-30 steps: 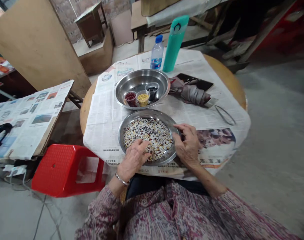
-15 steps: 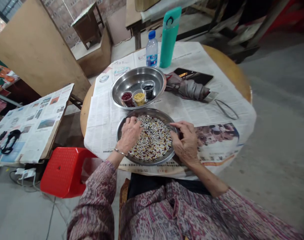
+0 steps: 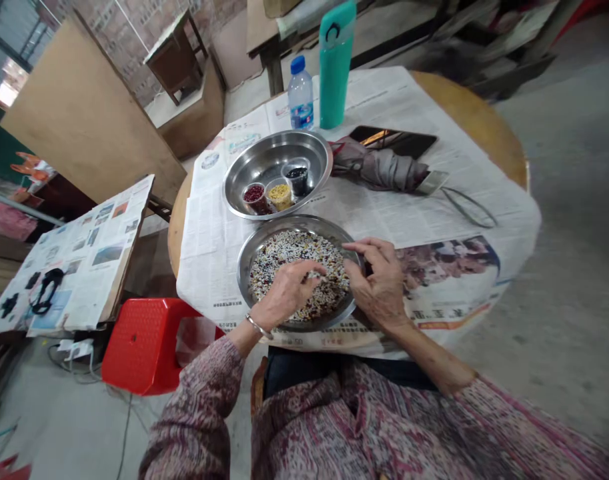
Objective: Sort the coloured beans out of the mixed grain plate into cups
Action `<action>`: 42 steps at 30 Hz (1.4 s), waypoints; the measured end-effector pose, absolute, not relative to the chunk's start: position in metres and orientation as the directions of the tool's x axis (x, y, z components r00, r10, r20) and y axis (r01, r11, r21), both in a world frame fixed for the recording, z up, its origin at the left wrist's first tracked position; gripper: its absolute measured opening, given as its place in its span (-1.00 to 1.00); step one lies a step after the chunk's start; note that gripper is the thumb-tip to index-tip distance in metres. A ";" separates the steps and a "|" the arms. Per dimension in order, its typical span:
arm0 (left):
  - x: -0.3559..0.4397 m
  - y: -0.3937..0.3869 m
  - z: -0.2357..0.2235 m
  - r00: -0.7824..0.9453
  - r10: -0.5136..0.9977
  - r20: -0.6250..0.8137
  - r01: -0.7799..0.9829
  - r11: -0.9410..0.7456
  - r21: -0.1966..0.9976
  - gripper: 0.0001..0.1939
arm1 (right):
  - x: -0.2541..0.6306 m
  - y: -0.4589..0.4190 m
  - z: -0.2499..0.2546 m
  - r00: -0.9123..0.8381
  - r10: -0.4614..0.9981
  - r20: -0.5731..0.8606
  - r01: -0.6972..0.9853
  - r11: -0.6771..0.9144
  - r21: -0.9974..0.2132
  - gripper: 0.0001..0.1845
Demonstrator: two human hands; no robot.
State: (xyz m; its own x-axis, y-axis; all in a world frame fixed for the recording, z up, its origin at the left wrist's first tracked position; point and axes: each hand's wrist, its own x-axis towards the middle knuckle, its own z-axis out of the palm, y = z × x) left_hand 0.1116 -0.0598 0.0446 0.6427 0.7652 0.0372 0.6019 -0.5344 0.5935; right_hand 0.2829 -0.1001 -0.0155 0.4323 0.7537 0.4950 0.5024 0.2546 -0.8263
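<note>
Just past my lap, the near edge of the newspaper-covered table (image 3: 194,267) runs close to the rim of my steel bowl (image 3: 334,230), leaving little room on my side. A red stool (image 3: 139,347) stands below, to my left. My left hand (image 3: 287,290) is over the mixed grains (image 3: 294,250) in that bowl, thumb and forefinger narrowly apart; whether they pinch a grain I can't tell. My right hand (image 3: 374,283) is at the bowl's right rim, thumb and forefinger set apart; I can't tell if they grip it. Newspaper spreads widely to the right of that hand. Behind, the larger basin (image 3: 264,153) crowds the bowl's far rim, with red (image 3: 255,198), yellow (image 3: 279,195) and black cups (image 3: 297,177) inside. To its right, a folded umbrella (image 3: 384,167) narrows the space. Farthest back, a clear bottle (image 3: 301,100) and a teal bottle (image 3: 337,73) stand upright, side by side.
</note>
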 end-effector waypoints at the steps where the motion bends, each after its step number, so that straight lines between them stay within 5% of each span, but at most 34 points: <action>1: 0.117 -0.054 0.045 0.652 0.754 0.084 0.576 -0.564 0.592 -0.81 | 0.283 -0.100 -0.015 0.433 0.753 0.496 0.502 0.256 -0.826 -0.77; 4: 0.124 -0.035 0.048 0.657 0.740 0.143 0.610 -0.634 0.475 -0.77 | 0.282 -0.100 -0.015 0.438 0.749 0.497 0.496 0.260 -0.828 -0.76; 8: 0.109 -0.025 0.056 0.532 0.845 0.050 0.813 -0.526 0.248 -0.43 | 0.280 -0.099 -0.013 0.452 0.745 0.490 0.480 0.260 -0.838 -0.76; 10: 0.095 -0.031 0.058 0.517 0.856 -0.009 0.837 -0.503 0.216 -0.52 | 0.280 -0.099 -0.013 0.453 0.749 0.484 0.471 0.259 -0.843 -0.76; 13: 0.073 -0.049 0.060 0.551 0.832 -0.069 0.810 -0.513 0.283 -0.86 | 0.280 -0.099 -0.012 0.454 0.747 0.485 0.473 0.260 -0.842 -0.77; 16: 0.063 -0.070 0.060 0.543 0.836 -0.086 0.797 -0.479 0.369 -0.91 | 0.280 -0.099 -0.013 0.453 0.738 0.500 0.484 0.268 -0.833 -0.77; 22: 0.090 -0.091 0.058 0.775 0.624 -0.098 0.581 -0.644 0.497 -0.62 | 0.281 -0.100 -0.016 0.442 0.737 0.511 0.504 0.268 -0.821 -0.78; 28: 0.122 -0.058 0.053 0.762 0.646 -0.030 0.640 -0.747 0.180 -0.71 | 0.282 -0.099 -0.017 0.439 0.740 0.510 0.515 0.258 -0.817 -0.79; 35: 0.080 -0.050 0.068 0.406 0.914 -0.031 0.913 -0.407 -0.035 -0.81 | 0.282 -0.100 -0.014 0.449 0.741 0.499 0.489 0.263 -0.832 -0.79; 38: 0.063 -0.076 0.078 0.357 0.930 -0.089 0.933 -0.360 -0.014 -0.69 | 0.282 -0.100 -0.014 0.448 0.749 0.488 0.486 0.254 -0.836 -0.80; 42: 0.066 -0.102 0.079 0.500 0.836 -0.226 0.864 -0.462 0.203 -0.48 | 0.282 -0.101 -0.015 0.447 0.754 0.481 0.478 0.253 -0.841 -0.81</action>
